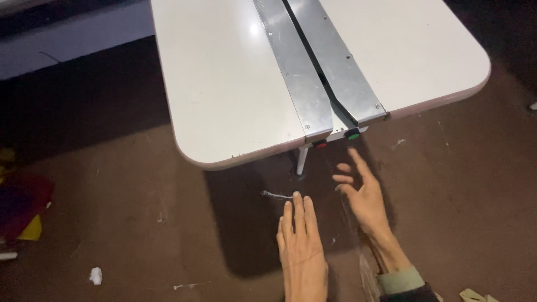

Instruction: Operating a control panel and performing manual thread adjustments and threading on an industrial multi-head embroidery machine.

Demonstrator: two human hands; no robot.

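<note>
A white table [224,84] with rounded corners fills the upper middle of the head view, and two metal strips [313,61] with a dark slot between them run down its top. At the table's near edge sit a red button [320,145] and a green button [353,135]. My right hand [362,193] hovers just below the green button, fingers spread, index finger stretched toward it, holding nothing. Lower and to the left, my left hand [301,240] is flat with its fingers together, pointing at the table edge, and it is empty too.
The table stands on a thin white leg [302,161] over a brown floor [140,223]. Bits of white scrap [96,275] and thread [277,195] lie on the floor. Red and yellow cloth [22,210] lies at the left edge. Pale scraps [472,295] sit bottom right.
</note>
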